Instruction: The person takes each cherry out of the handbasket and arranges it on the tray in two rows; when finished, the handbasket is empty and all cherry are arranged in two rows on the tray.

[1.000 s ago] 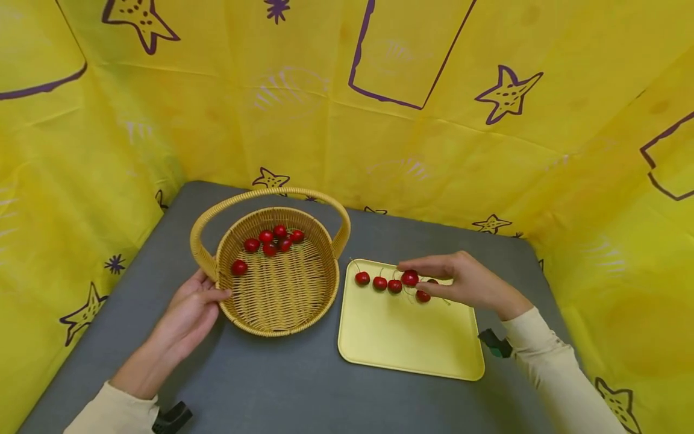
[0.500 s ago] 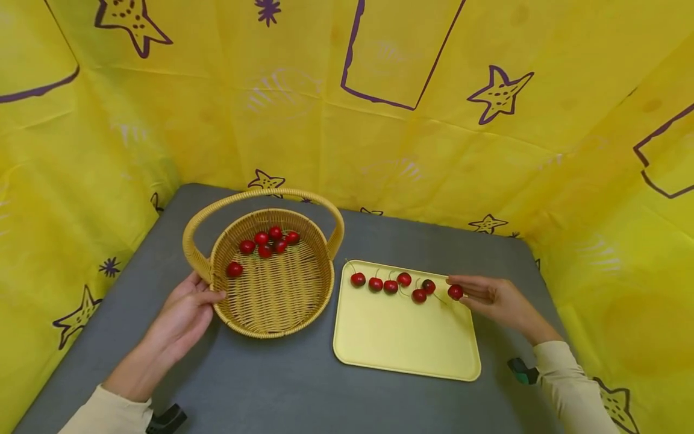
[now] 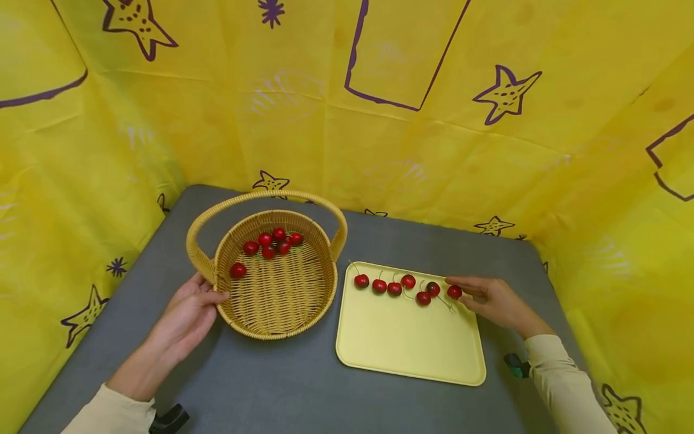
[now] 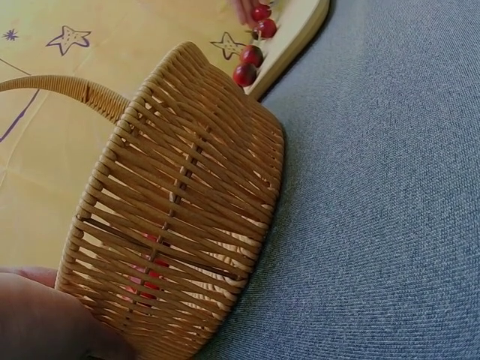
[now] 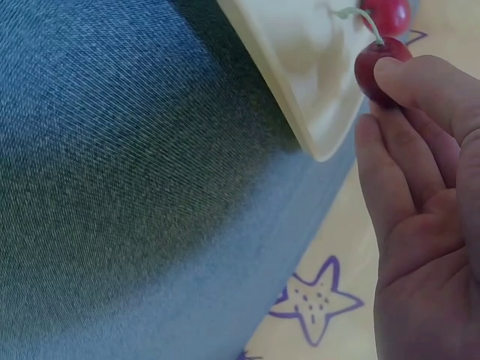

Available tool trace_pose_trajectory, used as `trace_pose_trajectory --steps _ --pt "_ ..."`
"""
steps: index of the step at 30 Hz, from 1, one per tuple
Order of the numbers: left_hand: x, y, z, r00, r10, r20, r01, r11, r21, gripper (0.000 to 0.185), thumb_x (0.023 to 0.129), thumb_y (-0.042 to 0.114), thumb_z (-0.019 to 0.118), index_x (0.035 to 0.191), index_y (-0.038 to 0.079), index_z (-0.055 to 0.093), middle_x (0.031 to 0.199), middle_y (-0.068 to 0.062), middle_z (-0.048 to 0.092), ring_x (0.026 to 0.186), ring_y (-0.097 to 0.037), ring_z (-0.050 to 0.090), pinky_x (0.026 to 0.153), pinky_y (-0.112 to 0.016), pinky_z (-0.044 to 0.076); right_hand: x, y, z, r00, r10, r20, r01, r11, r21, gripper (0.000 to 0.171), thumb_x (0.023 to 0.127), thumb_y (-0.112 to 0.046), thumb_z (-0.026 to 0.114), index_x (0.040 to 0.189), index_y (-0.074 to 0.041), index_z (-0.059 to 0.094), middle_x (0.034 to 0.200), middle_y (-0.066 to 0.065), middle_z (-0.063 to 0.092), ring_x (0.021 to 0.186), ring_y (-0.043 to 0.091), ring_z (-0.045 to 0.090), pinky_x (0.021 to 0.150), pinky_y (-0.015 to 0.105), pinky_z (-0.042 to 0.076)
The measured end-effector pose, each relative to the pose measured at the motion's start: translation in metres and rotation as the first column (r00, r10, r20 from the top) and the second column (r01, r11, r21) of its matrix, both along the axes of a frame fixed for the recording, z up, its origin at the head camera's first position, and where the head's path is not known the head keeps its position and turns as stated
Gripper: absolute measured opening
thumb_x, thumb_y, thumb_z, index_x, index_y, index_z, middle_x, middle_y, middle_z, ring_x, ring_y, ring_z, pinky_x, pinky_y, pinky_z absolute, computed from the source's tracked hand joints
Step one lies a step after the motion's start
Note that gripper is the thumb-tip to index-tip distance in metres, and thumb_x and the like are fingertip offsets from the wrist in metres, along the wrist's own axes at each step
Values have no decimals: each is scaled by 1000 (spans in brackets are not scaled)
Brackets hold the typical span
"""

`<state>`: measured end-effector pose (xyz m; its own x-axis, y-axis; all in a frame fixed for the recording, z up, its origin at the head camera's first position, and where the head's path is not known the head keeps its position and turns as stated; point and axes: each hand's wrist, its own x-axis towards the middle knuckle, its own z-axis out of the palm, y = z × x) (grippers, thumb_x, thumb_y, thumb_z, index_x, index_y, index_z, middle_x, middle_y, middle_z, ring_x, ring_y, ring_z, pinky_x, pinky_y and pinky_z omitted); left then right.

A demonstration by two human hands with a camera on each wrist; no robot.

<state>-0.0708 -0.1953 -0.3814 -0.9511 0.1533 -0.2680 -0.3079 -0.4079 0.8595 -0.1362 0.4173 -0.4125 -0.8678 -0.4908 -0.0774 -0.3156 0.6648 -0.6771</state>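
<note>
A round wicker basket [image 3: 271, 333] with an arched handle [image 3: 265, 194] stands left of centre, with several red cherries [image 3: 269, 243] inside at its far side. My left hand [image 3: 208, 295] grips its near-left rim, thumb on the edge; the left wrist view shows the woven wall [image 4: 187, 202] beside that hand [image 4: 52, 322]. A pale yellow tray [image 3: 406, 343] lies to the right with a row of cherries [image 3: 394, 288] along its far edge. My right hand [image 3: 458, 289] pinches the rightmost cherry [image 3: 454, 292] at the tray's far right corner; up close, the thumb sits on this cherry [image 5: 375, 67].
Everything sits on a grey table [image 3: 282, 386] enclosed on three sides by yellow cloth walls [image 3: 325, 120] with purple stars. The tray's near half is bare. The basket's handle stands higher than its rim.
My right hand moved from above the middle of the cherry row to the tray's far right corner with a cherry. The left hand stayed on the basket.
</note>
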Motion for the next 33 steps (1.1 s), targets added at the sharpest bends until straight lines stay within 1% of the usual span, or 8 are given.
trace_pose_trajectory --steps 11,17,19,21,25,28,30,33 --pt "-2 3 2 1000 -2 -7 2 1000 9 94 98 -22 35 168 15 -17 177 -6 -14 161 -16 -8 130 -31 6 -2 -2 -5 994 41 -98 -29 992 122 57 94 1 75 148 -13 64 140 12 69 122 37 68 91 45 62" --pt "-2 3 1 1000 -2 -6 2 1000 13 94 99 -22 35 168 14 -17 177 -5 -13 161 -15 -8 130 -31 5 -1 -3 -7 990 58 -125 -37 985 167 58 94 1 76 149 -12 63 138 12 70 113 26 71 83 35 61" --pt "-1 3 1 1000 -1 -12 1 1000 10 94 98 -22 35 168 14 -16 177 -6 -13 161 -16 -8 130 -31 5 0 -3 -7 991 61 -116 -42 986 162 59 94 0 76 150 -12 62 139 14 69 93 14 71 72 29 57" --pt "-1 2 1 1000 0 -19 0 1000 8 94 98 -22 34 168 14 -16 177 -7 -13 161 -16 -8 130 -31 6 0 -4 -5 991 67 -113 -49 987 155 60 94 0 76 151 -12 60 140 16 68 72 3 60 63 25 51" --pt "0 1 -1 1000 1 -29 -1 1000 5 94 98 -23 35 168 13 -16 177 -8 -13 161 -17 -7 129 -30 7 0 -7 6 987 68 -144 -51 991 121 63 94 2 75 153 -13 59 141 16 67 49 3 33 56 25 45" --pt "1 1 -2 1000 0 -26 0 1000 3 94 98 -22 35 168 13 -15 177 -8 -13 161 -16 -7 129 -29 8 3 -14 18 977 80 -198 -58 992 112 65 95 2 75 155 -18 57 145 10 66 63 7 59 72 32 59" --pt "1 0 -3 1000 0 -28 0 1000 -1 93 99 -22 36 169 13 -15 177 -7 -12 161 -15 -6 129 -28 10 5 -23 27 969 93 -228 -72 993 97 65 96 0 75 155 -20 56 147 6 65 65 8 60 76 36 60" --pt "0 1 -3 999 -3 -36 3 1000 8 92 99 -21 36 169 13 -14 177 -8 -12 161 -15 -5 127 -26 14 8 -42 42 959 118 -259 -109 993 47 63 97 -2 74 155 -20 57 149 4 63 57 -3 50 64 29 57"
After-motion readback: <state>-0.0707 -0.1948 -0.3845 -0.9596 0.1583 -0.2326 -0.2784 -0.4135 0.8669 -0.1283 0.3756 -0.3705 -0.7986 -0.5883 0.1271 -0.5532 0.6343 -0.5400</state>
